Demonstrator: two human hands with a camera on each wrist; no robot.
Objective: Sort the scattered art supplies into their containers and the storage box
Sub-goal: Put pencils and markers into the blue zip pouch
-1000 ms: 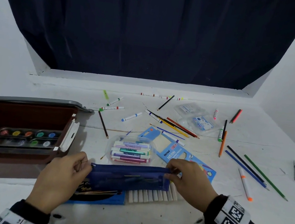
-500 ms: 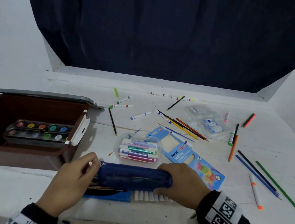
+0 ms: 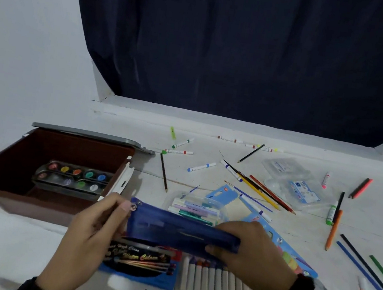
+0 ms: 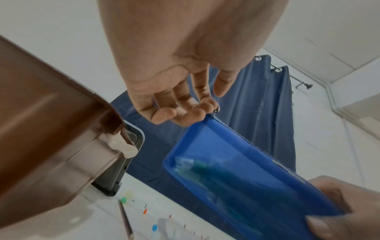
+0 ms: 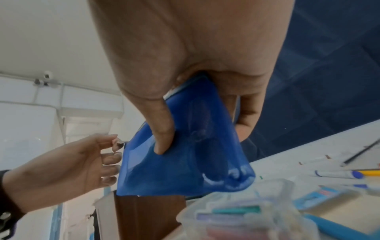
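Observation:
A translucent blue zip pouch (image 3: 181, 229) (image 4: 242, 175) (image 5: 185, 159) with pens inside hangs above the table's front edge. My right hand (image 3: 251, 254) (image 5: 185, 100) grips its right end, thumb underneath. My left hand (image 3: 97, 227) (image 4: 180, 112) pinches the metal zipper pull (image 3: 134, 207) at the pouch's left corner. The brown storage box (image 3: 30, 198) stands open at the left with a watercolour palette (image 3: 72, 178) inside. Loose pencils (image 3: 265, 192) and markers (image 3: 201, 167) lie scattered across the white table (image 3: 248, 221).
Under the pouch lie a clear case of pastel markers (image 3: 197, 209), a watercolour set box (image 3: 139, 263), a row of white crayons (image 3: 213, 280) and a blue neon-crayon pack (image 3: 292, 259). A clear plastic case (image 3: 295, 184) sits far right. A dark curtain (image 3: 247, 54) hangs behind.
The pouch has lifted off the table and tilted, its left end higher. My left hand went from holding the pouch's left end to pinching the zipper pull there. The view swung right.

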